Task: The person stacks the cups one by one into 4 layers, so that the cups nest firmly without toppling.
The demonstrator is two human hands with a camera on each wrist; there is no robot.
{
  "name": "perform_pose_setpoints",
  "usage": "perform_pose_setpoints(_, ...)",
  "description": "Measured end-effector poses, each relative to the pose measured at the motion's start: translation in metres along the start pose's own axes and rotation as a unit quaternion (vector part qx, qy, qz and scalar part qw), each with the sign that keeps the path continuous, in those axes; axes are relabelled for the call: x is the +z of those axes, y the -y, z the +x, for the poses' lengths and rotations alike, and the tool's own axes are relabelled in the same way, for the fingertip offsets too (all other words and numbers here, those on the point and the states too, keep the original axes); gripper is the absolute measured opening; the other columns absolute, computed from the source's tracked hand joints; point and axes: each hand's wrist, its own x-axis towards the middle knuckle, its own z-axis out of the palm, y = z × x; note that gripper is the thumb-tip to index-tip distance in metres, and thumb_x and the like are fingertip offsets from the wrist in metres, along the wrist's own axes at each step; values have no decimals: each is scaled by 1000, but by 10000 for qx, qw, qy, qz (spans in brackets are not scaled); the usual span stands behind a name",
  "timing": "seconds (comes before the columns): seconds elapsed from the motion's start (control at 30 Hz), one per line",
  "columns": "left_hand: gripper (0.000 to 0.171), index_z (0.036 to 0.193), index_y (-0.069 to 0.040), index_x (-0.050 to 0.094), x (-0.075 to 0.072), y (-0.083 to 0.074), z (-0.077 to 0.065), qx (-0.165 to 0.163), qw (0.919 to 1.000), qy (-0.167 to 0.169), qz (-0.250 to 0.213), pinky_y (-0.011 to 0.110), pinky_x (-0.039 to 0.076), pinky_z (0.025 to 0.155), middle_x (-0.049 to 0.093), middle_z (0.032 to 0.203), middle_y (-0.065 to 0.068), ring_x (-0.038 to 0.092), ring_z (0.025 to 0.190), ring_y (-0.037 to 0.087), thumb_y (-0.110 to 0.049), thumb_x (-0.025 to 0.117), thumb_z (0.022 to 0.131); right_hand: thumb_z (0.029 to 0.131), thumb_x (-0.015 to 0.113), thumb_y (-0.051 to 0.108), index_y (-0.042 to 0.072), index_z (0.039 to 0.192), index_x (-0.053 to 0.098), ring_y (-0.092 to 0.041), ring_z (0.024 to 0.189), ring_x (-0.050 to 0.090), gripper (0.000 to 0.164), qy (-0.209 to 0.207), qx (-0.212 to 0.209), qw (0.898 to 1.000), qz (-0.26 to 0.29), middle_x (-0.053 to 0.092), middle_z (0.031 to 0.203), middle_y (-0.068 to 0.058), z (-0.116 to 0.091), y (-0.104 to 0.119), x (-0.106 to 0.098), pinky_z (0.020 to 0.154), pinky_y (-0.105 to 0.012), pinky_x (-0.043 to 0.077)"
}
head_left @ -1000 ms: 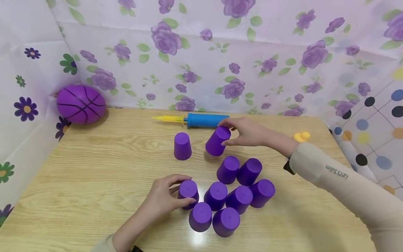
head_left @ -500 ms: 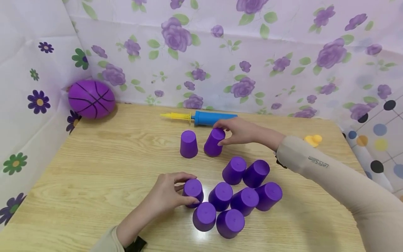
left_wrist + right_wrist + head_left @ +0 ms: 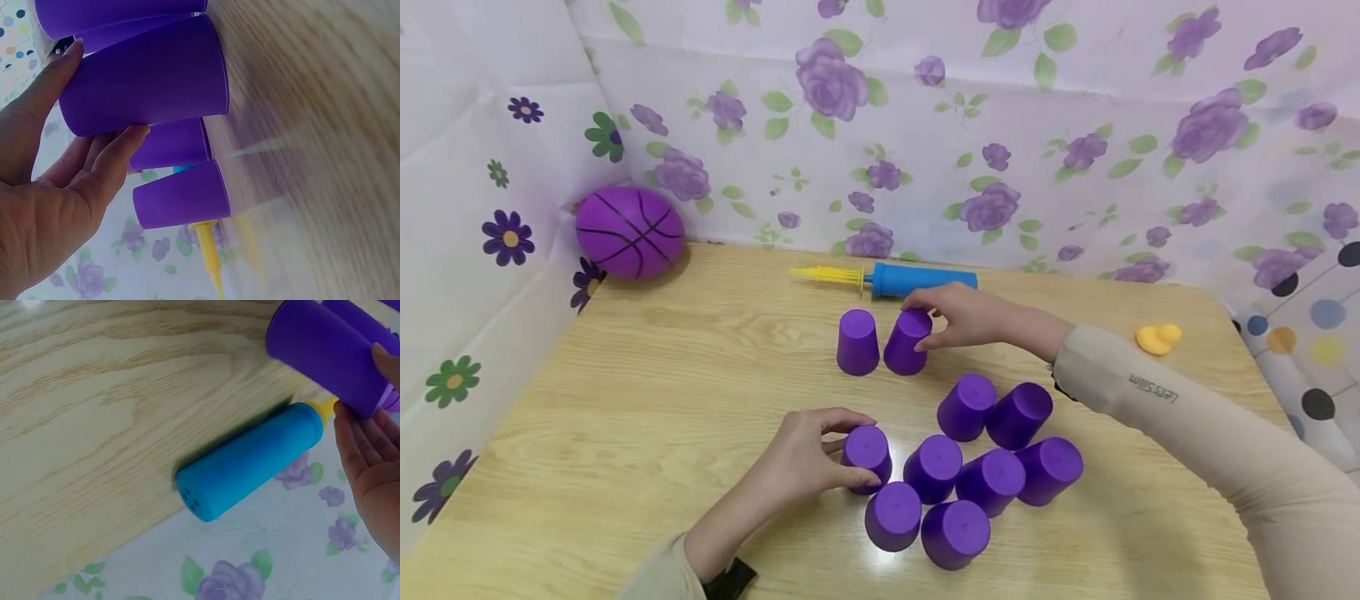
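My right hand [image 3: 958,317] grips an upside-down purple cup [image 3: 907,343] between thumb and fingers, right beside another upturned purple cup [image 3: 857,343] at the back of the table. Nearer the front, my left hand [image 3: 808,457] holds a further purple cup [image 3: 867,458] from its left side; in the left wrist view the thumb and fingers [image 3: 122,153] lie on either side of that cup [image 3: 150,78]. Several more upturned purple cups stand to the right of it in a loose cluster, among them a front cup [image 3: 956,534] and a rear one [image 3: 967,407].
Behind the two back cups lies a blue hand pump [image 3: 925,280] with a yellow nozzle [image 3: 827,274]. A purple basketball-patterned ball [image 3: 630,232] sits in the back left corner. To the right is a small yellow duck [image 3: 1158,339]. Flowered cloth [image 3: 917,150] lines the back wall.
My right hand has moved its cup left, close to the other back cup. The left hand stays on its cup. The whole view has shifted slightly as the head turned.
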Motion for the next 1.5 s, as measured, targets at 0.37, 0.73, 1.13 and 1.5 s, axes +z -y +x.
perform_pose_setpoints(0.37, 53, 106, -6, 68, 5, -3, 1, 138, 9998, 117, 81, 24, 53, 85, 67, 106, 7, 61, 103, 24, -14, 89, 58, 82, 72, 26, 2, 124, 52, -21, 102, 61, 53, 8, 17, 10000, -86, 61, 115, -8, -6, 8, 1, 87, -37, 54)
perform_pose_setpoints(0.73, 53, 107, -5, 67, 10, -6, 6, 170, 9997, 152, -106, 22, 53, 85, 66, 108, 8, 61, 107, 27, -12, 88, 59, 83, 72, 30, 2, 127, 51, -19, 105, 59, 56, -14, 58, 9985, -543, 60, 119, -8, -9, 10, -3, 89, -33, 51)
perform_pose_setpoints(1.13, 54, 109, -6, 67, 11, -4, 3, 38, 9999, -101, -15, 23, 53, 85, 65, 111, 9, 62, 104, 26, -11, 88, 60, 86, 67, 38, 11, 137, 44, -22, 118, 51, 62, 20, 396, 9987, -318, 55, 128, -6, -35, 9, -6, 100, -40, 45)
perform_pose_setpoints(1.5, 50, 108, -6, 68, 4, -34, 1, 394, 9953, -814, 340, 24, 55, 82, 67, 108, 6, 63, 101, 20, -10, 87, 61, 89, 62, 38, 11, 136, 46, -21, 120, 50, 56, -505, 588, 9970, 12, 53, 132, -3, -86, 1, 2, 100, -42, 44)
